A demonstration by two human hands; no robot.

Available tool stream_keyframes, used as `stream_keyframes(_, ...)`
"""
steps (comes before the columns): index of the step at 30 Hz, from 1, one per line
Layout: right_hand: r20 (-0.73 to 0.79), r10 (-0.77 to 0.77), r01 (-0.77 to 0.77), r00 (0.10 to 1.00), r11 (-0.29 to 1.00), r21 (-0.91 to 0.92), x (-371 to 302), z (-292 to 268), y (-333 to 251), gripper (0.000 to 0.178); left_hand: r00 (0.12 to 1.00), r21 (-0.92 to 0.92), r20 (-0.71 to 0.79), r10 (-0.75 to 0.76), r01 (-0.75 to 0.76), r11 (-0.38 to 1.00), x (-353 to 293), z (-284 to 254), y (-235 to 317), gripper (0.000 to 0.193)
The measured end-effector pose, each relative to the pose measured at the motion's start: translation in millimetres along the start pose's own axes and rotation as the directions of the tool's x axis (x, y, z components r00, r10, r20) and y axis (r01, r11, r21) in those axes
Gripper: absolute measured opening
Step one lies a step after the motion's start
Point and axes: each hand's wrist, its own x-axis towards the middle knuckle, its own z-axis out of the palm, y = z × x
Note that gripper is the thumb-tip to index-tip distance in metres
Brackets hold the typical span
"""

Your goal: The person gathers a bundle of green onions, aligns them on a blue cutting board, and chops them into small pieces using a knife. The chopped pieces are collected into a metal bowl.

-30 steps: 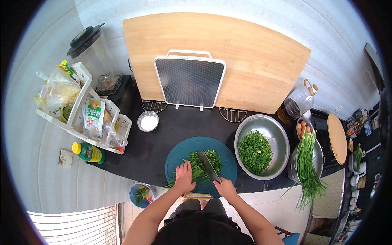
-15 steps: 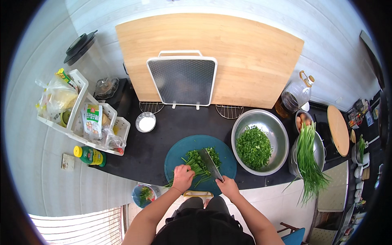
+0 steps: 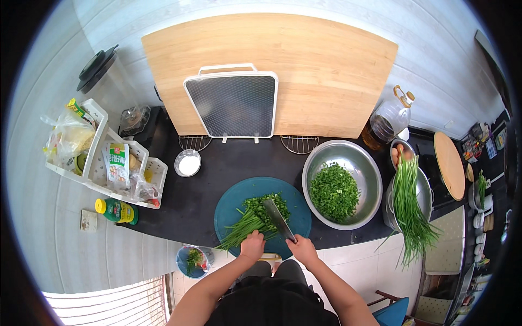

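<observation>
counter (image 3: 239, 157): dark, running across the middle of the frame, everything else on it.
wooden board (image 3: 326, 70): large, leaning on the wall at upper centre, out of the way.
cutting board (image 3: 228, 204): round, blue, at lower centre; the task's thing, the greens, lies on it.
steel bowl (image 3: 373, 179): right of centre, just beside the cutting board, with chopped greens (image 3: 334, 193) in it; their fine cut looks a fair guide for size.
pot (image 3: 424, 198): at the right of the frame, uncut greens (image 3: 408, 198) draped over its rim.
stalks (image 3: 244, 225): fanned toward the lower left of the board; best squared into a tight bundle, so the cuts come out even.
loose pile (image 3: 265, 204): cut bits at the upper side of the board, by the blade; worth sweeping clear when it crowds the edge.
right hand (image 3: 303, 250): lower centre, closed round the knife handle; a firm, relaxed grip should serve.
left hand (image 3: 253, 245): fingers curled at the stalks' lower edge; cannot tell if it pinches any. tips tucked, knuckles leading, is safest.
knife (image 3: 278, 218): slanted over the greens; short, straight strokes suit.
</observation>
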Motion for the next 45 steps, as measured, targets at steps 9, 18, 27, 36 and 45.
stream_keyframes(9,0.028,0.01,-0.009,1.0,1.0,-0.03,0,-2,4,0.035,0.987,0.034,-0.109,0.115,-0.112,0.993,-6,0,-4,0.008)
stream_keyframes(18,0.045,0.016,-0.014,0.999,0.999,-0.037,-2,-3,11,0.033,0.98,-0.069,-0.16,0.115,-0.128,0.989,-15,5,-6,0.009)
stream_keyframes(27,0.016,-0.005,0.005,1.0,1.0,0.0,-5,-3,13,0.034,1.0,-0.1,-0.03,0.0,-0.003,0.995,-8,6,4,0.011)
stream_keyframes(36,0.038,-0.015,0.015,0.999,1.0,-0.009,-6,-1,17,0.034,0.992,-0.235,-0.123,-0.012,-0.018,0.972,-7,-3,3,0.005)
stream_keyframes(45,0.074,-0.007,0.011,0.997,0.999,-0.042,-8,-2,10,0.034,0.983,-0.409,-0.178,-0.04,-0.037,0.912,-4,0,-7,0.015)
